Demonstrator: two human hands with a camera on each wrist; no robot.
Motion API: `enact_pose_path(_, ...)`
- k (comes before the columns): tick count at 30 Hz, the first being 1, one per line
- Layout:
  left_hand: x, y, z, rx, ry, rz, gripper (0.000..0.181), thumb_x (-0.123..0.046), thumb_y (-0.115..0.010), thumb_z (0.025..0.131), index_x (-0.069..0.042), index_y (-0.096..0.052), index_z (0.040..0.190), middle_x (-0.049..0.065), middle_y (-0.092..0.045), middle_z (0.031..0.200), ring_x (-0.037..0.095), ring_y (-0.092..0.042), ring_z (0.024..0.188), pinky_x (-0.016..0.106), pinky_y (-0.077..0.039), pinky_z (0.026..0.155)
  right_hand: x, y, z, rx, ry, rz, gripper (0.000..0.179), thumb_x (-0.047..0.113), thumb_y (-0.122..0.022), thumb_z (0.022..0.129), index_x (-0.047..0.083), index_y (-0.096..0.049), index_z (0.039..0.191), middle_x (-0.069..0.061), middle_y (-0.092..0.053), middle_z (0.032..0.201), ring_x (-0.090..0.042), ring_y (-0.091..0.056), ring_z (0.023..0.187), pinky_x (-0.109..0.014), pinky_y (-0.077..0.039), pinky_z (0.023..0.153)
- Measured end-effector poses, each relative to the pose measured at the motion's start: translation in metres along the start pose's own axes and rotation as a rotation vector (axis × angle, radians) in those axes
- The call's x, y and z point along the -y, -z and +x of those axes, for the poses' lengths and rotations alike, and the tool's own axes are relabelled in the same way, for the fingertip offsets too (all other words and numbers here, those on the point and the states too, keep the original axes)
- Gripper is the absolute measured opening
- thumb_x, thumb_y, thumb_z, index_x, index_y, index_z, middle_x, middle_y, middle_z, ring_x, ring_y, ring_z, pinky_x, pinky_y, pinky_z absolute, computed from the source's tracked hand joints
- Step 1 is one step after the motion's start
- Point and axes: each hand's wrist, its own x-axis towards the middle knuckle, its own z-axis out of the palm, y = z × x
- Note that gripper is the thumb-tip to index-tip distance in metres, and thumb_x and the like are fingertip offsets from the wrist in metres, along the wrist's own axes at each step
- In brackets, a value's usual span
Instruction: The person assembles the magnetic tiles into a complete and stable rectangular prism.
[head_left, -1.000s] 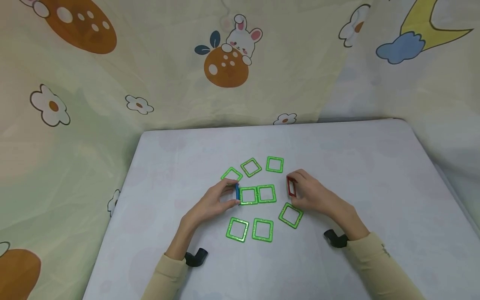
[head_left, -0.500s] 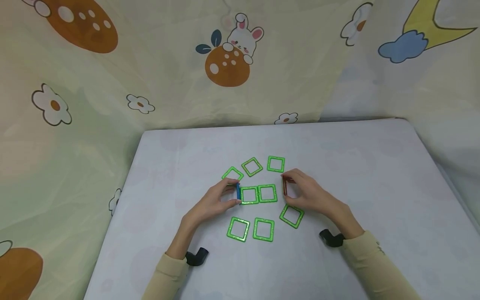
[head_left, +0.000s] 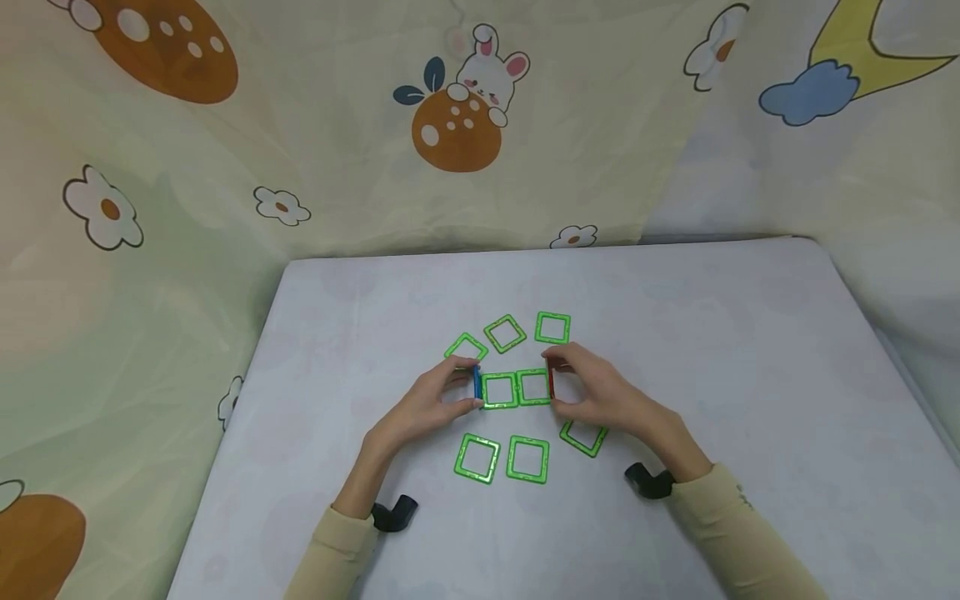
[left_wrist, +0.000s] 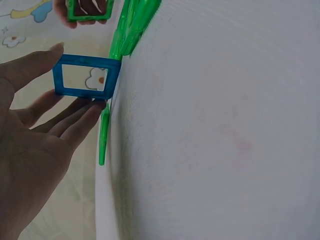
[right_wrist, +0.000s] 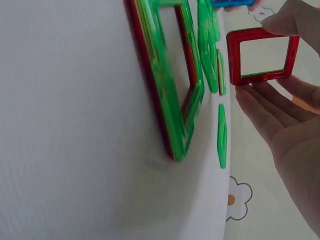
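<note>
Two green square magnetic tiles lie flat side by side at the middle of the table, a left one [head_left: 499, 407] and a right one [head_left: 533, 402]. A blue square magnetic tile [left_wrist: 86, 93] stands upright at the left end of this pair, pinched between thumb and fingers of my left hand [head_left: 435, 396]. Opposite it, my right hand [head_left: 607, 387] pinches a red square magnetic tile [right_wrist: 260, 77], upright at the right end of the pair. From the head view both upright tiles show nearly edge-on.
Several loose green tiles lie around the pair: one [head_left: 553, 341] at the back, two in front, including a tile [head_left: 527, 478]. Another tile [head_left: 583, 448] is partly under my right hand. The white table [head_left: 720, 333] meets a patterned cloth [head_left: 337, 125] behind.
My right hand has moved left with the red tile, from apart to the right end of the green pair, and the tile has turned edge-on. My left hand stays with the blue tile.
</note>
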Motion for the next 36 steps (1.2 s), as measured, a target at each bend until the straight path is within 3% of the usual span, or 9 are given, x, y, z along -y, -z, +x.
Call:
enact_pose_path(8,0.000,-0.001,0.001,-0.010,0.023,0.014,0.060,-0.015,-0.076,0.095,-0.004,-0.047,0.147,0.013,-0.050,0.154,0.028,-0.056,0.138,0.037,-0.046,0.115,0.016,-0.019,0.004,-0.010,-0.006,-0.016,0.065,0.011,-0.079,0.084,-0.003,-0.049,0.140,-0.016,-0.059,0.131,-0.027,-0.064,0.120,-0.042,-0.056,0.102)
enact_pose_path(17,0.000,0.000,0.002,-0.008,0.006,0.008,0.060,-0.014,-0.076,0.095,-0.003,-0.047,0.146,0.014,-0.050,0.154,0.029,-0.056,0.138,0.036,-0.046,0.115,0.027,-0.039,0.004,-0.045,-0.021,-0.040,0.060,0.013,-0.079,0.086,-0.001,-0.050,0.136,-0.008,-0.058,0.125,-0.021,-0.062,0.112,-0.039,-0.057,0.098)
enact_pose_path(29,0.001,0.000,0.002,-0.008,0.011,0.019,0.060,-0.014,-0.076,0.094,-0.003,-0.048,0.146,0.014,-0.051,0.153,0.028,-0.056,0.138,0.036,-0.046,0.114,0.026,-0.053,0.004,-0.042,0.039,-0.077,0.055,0.014,-0.076,0.088,0.003,-0.051,0.136,-0.003,-0.054,0.121,-0.013,-0.059,0.106,-0.031,-0.058,0.092)
enact_pose_path(36,0.002,0.000,0.002,-0.004,0.004,0.017,0.060,-0.013,-0.076,0.094,-0.003,-0.048,0.146,0.014,-0.051,0.153,0.028,-0.056,0.138,0.034,-0.046,0.114,0.025,-0.052,0.005,-0.027,0.114,-0.020,0.054,0.008,-0.075,0.086,0.000,-0.051,0.134,-0.006,-0.056,0.121,-0.015,-0.062,0.110,-0.034,-0.058,0.096)
